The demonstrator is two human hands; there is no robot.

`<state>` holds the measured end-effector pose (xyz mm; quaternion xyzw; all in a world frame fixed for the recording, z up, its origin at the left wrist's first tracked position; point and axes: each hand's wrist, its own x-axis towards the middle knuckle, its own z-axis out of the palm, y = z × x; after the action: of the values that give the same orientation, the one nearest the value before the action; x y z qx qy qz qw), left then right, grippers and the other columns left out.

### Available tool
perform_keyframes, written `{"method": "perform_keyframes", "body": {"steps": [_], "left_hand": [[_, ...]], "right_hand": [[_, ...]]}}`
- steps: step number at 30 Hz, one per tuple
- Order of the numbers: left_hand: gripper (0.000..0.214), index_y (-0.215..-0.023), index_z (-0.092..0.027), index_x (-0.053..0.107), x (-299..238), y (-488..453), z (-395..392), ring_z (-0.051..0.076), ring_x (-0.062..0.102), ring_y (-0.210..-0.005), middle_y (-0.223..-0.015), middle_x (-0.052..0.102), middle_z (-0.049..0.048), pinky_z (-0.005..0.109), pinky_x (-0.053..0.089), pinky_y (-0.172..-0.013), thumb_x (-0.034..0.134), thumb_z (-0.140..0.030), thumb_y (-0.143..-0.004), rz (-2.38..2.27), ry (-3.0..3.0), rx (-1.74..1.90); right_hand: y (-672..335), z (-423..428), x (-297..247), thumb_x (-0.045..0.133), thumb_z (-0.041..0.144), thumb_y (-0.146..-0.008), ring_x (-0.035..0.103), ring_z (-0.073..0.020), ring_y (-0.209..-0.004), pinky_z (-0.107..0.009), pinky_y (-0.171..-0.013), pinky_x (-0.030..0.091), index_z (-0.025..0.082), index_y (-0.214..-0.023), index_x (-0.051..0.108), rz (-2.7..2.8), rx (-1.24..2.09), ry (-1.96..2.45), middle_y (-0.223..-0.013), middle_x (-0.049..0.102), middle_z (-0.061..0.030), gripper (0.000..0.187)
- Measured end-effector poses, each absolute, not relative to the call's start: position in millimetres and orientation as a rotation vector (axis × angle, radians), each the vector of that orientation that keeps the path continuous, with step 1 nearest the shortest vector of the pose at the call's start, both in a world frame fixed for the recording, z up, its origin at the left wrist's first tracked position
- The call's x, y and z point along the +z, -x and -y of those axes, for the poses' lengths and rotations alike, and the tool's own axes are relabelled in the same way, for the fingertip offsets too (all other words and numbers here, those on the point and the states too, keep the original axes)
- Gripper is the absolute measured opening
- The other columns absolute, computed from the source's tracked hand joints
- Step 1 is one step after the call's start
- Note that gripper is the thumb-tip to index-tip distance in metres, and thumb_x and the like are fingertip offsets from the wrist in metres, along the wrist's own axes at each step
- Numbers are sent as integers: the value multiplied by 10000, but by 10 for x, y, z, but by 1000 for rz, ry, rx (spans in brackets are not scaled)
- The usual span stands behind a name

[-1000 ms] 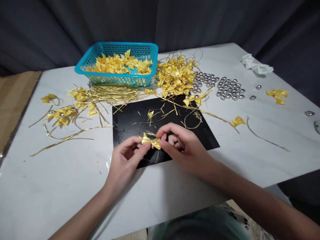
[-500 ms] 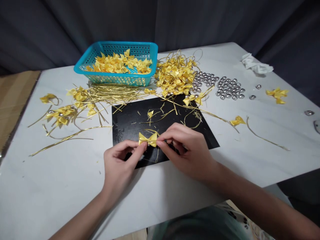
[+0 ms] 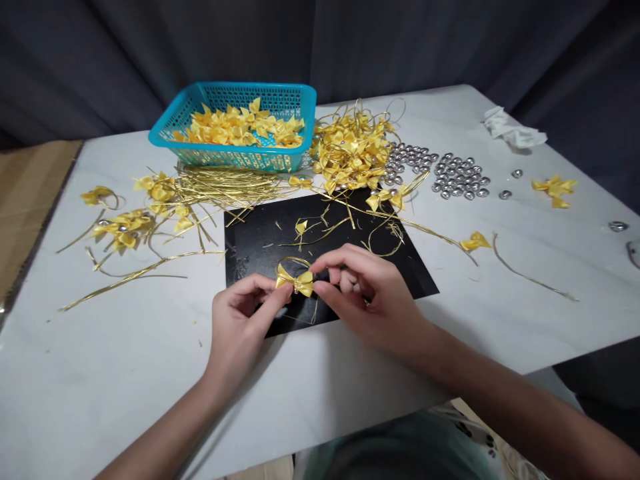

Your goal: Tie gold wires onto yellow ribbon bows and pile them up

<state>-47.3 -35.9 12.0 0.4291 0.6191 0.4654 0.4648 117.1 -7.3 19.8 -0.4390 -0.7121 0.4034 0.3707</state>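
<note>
1. Here's the yellow bow (image 3: 301,285), right at centre, over the near part of the black mat (image 3: 250,243), with a small shiny bead (image 3: 296,291) at its middle.
2. Left hand (image 3: 240,323) has it: thumb and forefinger are clamped on the bow's left wing, thumb tip in front, close to that bead.
3. Over to the right hand (image 3: 373,293): thumb and forefinger stand slightly apart at the opposite wing, the thumb tip just beside its edge, the forefinger tip higher. Whether those fingers grip anything, I cannot tell.
4. And a gold wire loop (image 3: 294,259) arches behind the bow's top edge, between the two hands.
5. Farther back on the white counter (image 3: 130,373), the blue basket (image 3: 225,148) carries loose yellow bows (image 3: 235,127); gold wires (image 3: 230,185) lie before it, wired bows (image 3: 350,150) heap beside it, and silver beads (image 3: 460,177) spread farther right.
</note>
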Motion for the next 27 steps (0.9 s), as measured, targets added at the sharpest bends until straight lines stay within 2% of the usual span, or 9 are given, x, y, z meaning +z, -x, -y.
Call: {"method": "perform_keyframes", "body": {"steps": [3, 7, 17, 22, 27], "left_hand": [[149, -572, -166, 635, 122, 470, 364, 75, 516, -554, -559, 613, -35, 158, 404, -551, 681, -228, -699, -1523, -1060, 1111], [149, -575, -167, 637, 119, 466, 379, 78, 512, -550, -558, 615, -35, 165, 401, -549, 687, -239, -695, -1519, -1063, 1102], [140, -604, -165, 600, 109, 468, 363, 86, 501, -575, -581, 572, -35, 175, 398, -558, 670, -222, -711, -1459, -1123, 1084], [90, -671, -163, 599, 144, 436, 350, 102, 560, -732, -762, 618, -7, 167, 441, -656, 659, -203, -726, -1328, -1085, 1082], [136, -659, -153, 562, 155, 414, 332, 70, 517, -588, -617, 569, -37, 145, 420, -569, 676, -208, -709, -1302, -988, 1015]], "right_hand": [[-1158, 79, 201, 577, 189, -797, 489, -67, -598, -154, -487, 361, 134, -826, 652, 1934, 971, 1067, -673, 492, 3, 98], [-1144, 81, 190, 606, 197, -786, 403, -23, -479, -154, -473, 355, 137, -787, 651, 1978, 899, 1083, -722, 530, 9, 75], [-1151, 88, 184, 516, 156, -836, 349, -46, -510, -180, -520, 338, 137, -761, 596, 2045, 839, 1076, -721, 512, 10, 111], [-1150, 86, 169, 480, 148, -848, 382, -53, -555, -188, -544, 342, 128, -749, 549, 2011, 958, 1061, -758, 487, -1, 122], [-1140, 64, 156, 459, 150, -856, 368, -52, -543, -192, -547, 339, 130, -748, 545, 2059, 1005, 1040, -740, 473, 4, 140]]}}
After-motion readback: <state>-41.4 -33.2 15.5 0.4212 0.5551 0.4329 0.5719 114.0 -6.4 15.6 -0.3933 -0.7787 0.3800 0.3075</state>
